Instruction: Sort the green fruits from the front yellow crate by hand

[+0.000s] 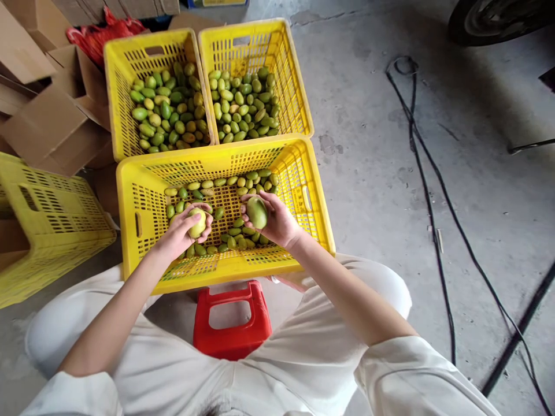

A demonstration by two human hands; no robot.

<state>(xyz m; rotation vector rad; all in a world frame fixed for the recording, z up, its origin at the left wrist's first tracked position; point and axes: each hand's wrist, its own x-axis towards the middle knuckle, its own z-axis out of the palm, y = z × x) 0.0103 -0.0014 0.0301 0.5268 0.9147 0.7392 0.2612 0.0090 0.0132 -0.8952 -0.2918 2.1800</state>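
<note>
My left hand (184, 230) is closed round a pale yellow-green mango (197, 223). In my right hand (280, 219) sits a darker green mango (257, 212), gripped by the fingers and thumb. Both hands are held over the front yellow crate (225, 270), apart from each other. Loose green and yellowish mangoes (236, 241) lie on its slotted floor, mostly along the far and near sides. Some of them are hidden behind my hands.
Behind stand two yellow crates, the back left crate (113, 95) and the back right crate (297, 86), holding many mangoes. Cardboard boxes (56, 127) and another yellow crate (56, 214) are at left. A red stool (232, 341) is between my legs; a black cable (437, 173) lies right.
</note>
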